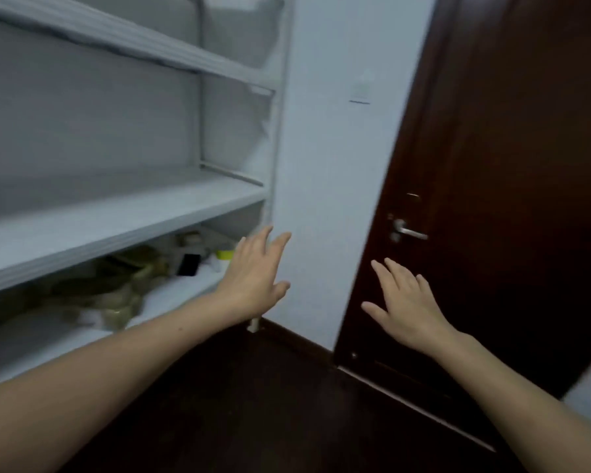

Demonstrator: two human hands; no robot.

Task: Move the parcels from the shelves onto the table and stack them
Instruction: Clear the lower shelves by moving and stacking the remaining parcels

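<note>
Left hand point(253, 278) is hovering spread and empty at the shelves point(116, 216), bottom-right corner. Right hand point(406, 308), also spread, is hovering further right of them. Blurry olive parcels point(116, 288) are sitting on the lowest level.

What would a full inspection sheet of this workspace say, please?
Surface: no table in view; white shelves, blurred.
Job's things: greenish-brown bundles on the lower shelf, possibly parcels; too blurred to tell.
Clutter: black object and yellow item further right on that shelf.
Hands: left hand open, fingers spread, before the shelves' right end; right hand open, before the dark door; both hold nothing.
Cables: nothing seen.
Surroundings: pale wall, switch plate, metal handle on the door, dark floor.
</note>
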